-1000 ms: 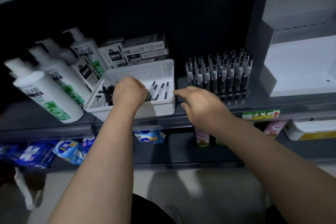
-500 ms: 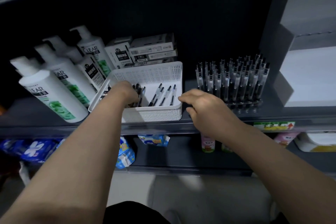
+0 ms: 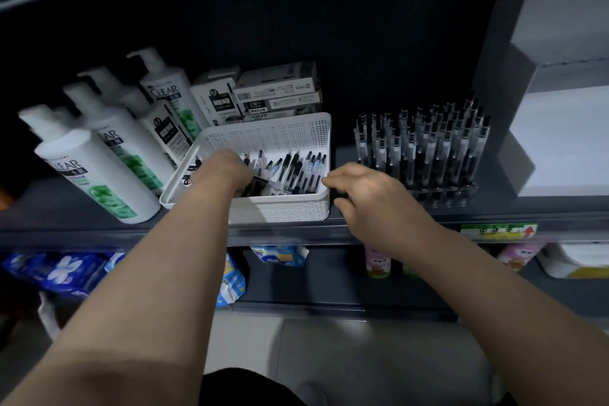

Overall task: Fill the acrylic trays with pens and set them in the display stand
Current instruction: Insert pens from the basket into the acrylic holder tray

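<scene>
The grey-and-white display stand (image 3: 560, 142) fills the right edge of the frame and stands on a dark shelf (image 3: 66, 224). White shampoo bottles (image 3: 99, 175) lean at centre left. A white perforated basket (image 3: 280, 208) sits mid-frame. Just right of it is an acrylic tray (image 3: 441, 189) packed with upright pens (image 3: 421, 148). The left hand (image 3: 227, 168) reaches into the basket among loose pens (image 3: 296, 171) — its fingers are hidden. The right hand (image 3: 372, 198) is at the basket's right front corner, fingers curled and bunched — whether they pinch anything, I cannot tell.
</scene>
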